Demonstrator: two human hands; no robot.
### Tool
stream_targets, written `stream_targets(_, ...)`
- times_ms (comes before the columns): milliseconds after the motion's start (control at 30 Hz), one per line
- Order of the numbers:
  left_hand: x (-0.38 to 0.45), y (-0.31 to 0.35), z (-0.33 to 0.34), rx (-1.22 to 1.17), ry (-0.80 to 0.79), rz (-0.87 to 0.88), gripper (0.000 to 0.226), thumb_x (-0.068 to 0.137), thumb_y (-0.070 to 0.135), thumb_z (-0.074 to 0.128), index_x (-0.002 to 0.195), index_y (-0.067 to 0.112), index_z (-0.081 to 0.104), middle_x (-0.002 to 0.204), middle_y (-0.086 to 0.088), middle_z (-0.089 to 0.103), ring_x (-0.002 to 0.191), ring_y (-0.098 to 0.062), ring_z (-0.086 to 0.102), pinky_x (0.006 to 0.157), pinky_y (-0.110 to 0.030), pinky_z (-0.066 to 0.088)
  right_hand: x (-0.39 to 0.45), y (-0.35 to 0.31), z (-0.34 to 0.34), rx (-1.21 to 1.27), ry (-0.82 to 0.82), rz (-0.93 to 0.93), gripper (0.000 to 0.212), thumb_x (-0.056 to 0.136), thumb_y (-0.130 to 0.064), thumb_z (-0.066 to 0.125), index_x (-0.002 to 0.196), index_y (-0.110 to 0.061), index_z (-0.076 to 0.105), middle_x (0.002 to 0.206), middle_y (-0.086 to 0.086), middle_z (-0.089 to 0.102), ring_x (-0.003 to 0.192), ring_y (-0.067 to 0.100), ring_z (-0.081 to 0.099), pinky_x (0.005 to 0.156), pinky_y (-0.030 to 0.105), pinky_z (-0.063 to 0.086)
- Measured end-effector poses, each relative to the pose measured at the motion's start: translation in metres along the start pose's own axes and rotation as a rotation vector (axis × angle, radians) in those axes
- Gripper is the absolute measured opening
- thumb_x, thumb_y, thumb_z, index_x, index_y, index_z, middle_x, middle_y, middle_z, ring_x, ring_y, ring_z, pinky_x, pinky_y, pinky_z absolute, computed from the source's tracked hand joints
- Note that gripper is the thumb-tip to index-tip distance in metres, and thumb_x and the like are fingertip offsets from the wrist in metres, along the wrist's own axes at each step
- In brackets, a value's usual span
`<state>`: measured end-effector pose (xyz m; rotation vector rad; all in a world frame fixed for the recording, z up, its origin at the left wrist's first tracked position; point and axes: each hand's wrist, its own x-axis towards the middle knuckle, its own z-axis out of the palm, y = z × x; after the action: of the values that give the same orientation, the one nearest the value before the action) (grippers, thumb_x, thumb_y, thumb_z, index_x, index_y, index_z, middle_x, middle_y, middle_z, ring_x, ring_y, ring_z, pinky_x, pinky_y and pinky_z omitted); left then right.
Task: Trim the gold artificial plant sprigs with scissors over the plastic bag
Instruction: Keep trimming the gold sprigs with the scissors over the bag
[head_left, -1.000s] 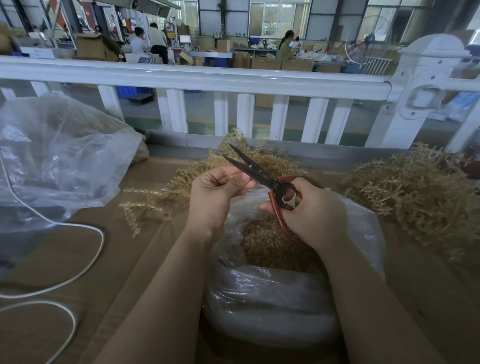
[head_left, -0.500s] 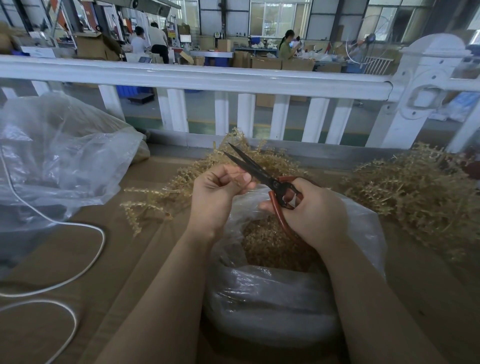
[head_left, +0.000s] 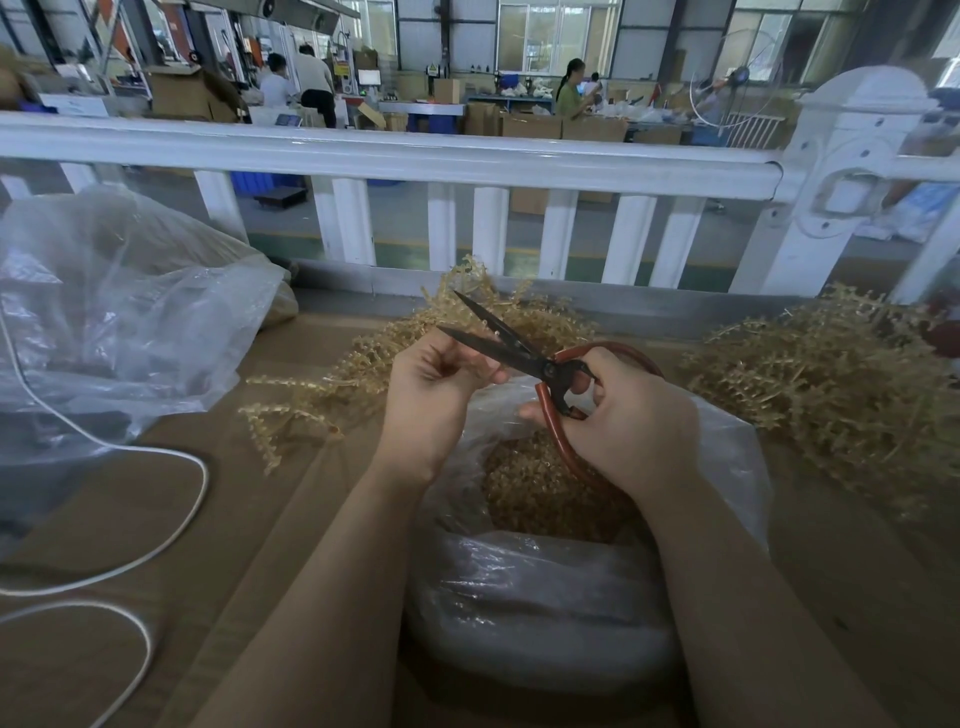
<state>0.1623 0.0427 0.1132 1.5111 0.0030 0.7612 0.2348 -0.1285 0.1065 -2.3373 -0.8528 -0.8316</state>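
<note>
My right hand (head_left: 631, 421) grips scissors (head_left: 524, 353), blades parted over plastic bag (head_left: 545, 597). My left hand (head_left: 434, 389) curled at blades; pinched sprig hidden, can't tell.

Left hand (head_left: 434, 387) curls over whatever it pinches so the sprig there can't be made out, right hand (head_left: 623, 421) hides the lower scissors (head_left: 519, 353) loop, and the clear bag (head_left: 104, 322) runs off the left edge.

A brown cardboard-covered table (head_left: 322, 519) carries gold sprig heaps (head_left: 831, 384), plastic bags (head_left: 545, 608) and white cable (head_left: 171, 525).
</note>
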Motion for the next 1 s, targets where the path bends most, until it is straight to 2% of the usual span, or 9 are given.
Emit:
stream_targets(133, 0.0005, -0.0002, -0.0001, -0.014, 0.001, -0.007, 0.004, 0.088, -0.015, 0.059, 0.091, -0.015, 0.062, 0.075, -0.019, 0.066, 0.067, -0.014, 0.066, 0.068, -0.022, 0.052, -0.0007, -0.0007, -0.0001, 0.006, 0.029, -0.004, 0.058, 0.075, -0.085, 0.053, 0.089, -0.030, 0.065, 0.063, -0.021, 0.048, 0.052, 0.003, 0.045, 0.046, 0.010, 0.026)
stream_targets(233, 0.0007, 0.0007, -0.0007, -0.036, -0.016, -0.013, 0.004, 0.089, -0.015, 0.058, 0.086, -0.011, 0.059, 0.073, -0.016, 0.064, 0.067, -0.016, 0.065, 0.070, -0.025, 0.053, -0.0011, -0.0019, -0.0003, 0.033, 0.042, -0.009, 0.059, 0.075, -0.084, 0.053, 0.091, -0.029, 0.068, 0.065, -0.022, 0.046, 0.053, 0.001, 0.043, 0.048, 0.008, 0.025)
stream_targets(400, 0.0008, 0.0000, -0.0017, -0.094, -0.047, -0.027, 0.017, 0.090, -0.013, 0.057, 0.080, 0.002, 0.059, 0.068, -0.002, 0.066, 0.069, -0.015, 0.066, 0.072, -0.025, 0.053, -0.0016, -0.0001, 0.0019, 0.078, 0.004, -0.003, 0.066, 0.074, -0.087, 0.049, 0.097, -0.030, 0.069, 0.067, -0.020, 0.056, 0.054, 0.003, 0.048, 0.050, 0.019, 0.044)
stream_targets(533, 0.0006, 0.0010, -0.0017, -0.117, -0.061, -0.036, 0.019, 0.091, -0.011, 0.057, 0.081, 0.005, 0.062, 0.069, -0.002, 0.067, 0.069, -0.015, 0.066, 0.072, -0.024, 0.054, -0.0019, -0.0004, 0.0023, 0.118, 0.016, -0.011, 0.067, 0.075, -0.087, 0.048, 0.097, -0.028, 0.070, 0.069, -0.020, 0.057, 0.056, 0.002, 0.047, 0.052, 0.017, 0.041)
stream_targets(633, 0.0009, 0.0016, -0.0015, -0.118, -0.064, -0.042, 0.019, 0.091, -0.010, 0.057, 0.082, 0.005, 0.062, 0.070, -0.003, 0.067, 0.069, -0.015, 0.065, 0.073, -0.025, 0.054, -0.0023, 0.0001, 0.0028, 0.147, 0.003, -0.013, 0.069, 0.075, -0.088, 0.047, 0.098, -0.027, 0.071, 0.073, -0.015, 0.067, 0.058, 0.003, 0.050, 0.055, 0.020, 0.048)
stream_targets(900, 0.0011, 0.0002, -0.0027, -0.107, -0.075, -0.039, 0.020, 0.091, -0.008, 0.060, 0.080, 0.008, 0.063, 0.070, -0.003, 0.067, 0.071, -0.016, 0.065, 0.074, -0.026, 0.053, -0.0019, -0.0005, 0.0010, 0.165, -0.001, -0.019, 0.065, 0.074, -0.082, 0.056, 0.098, -0.024, 0.072, 0.075, -0.013, 0.068, 0.060, 0.003, 0.052, 0.057, 0.018, 0.045)
stream_targets(1000, 0.0011, 0.0006, -0.0017, -0.105, -0.066, -0.048, 0.020, 0.091, -0.008, 0.060, 0.078, 0.007, 0.062, 0.068, -0.002, 0.066, 0.070, -0.016, 0.065, 0.073, -0.027, 0.053, -0.0021, -0.0015, -0.0011, 0.169, -0.014, -0.008, 0.065, 0.073, -0.082, 0.057, 0.099, -0.025, 0.073, 0.074, -0.018, 0.063, 0.061, 0.002, 0.051, 0.056, 0.012, 0.039)
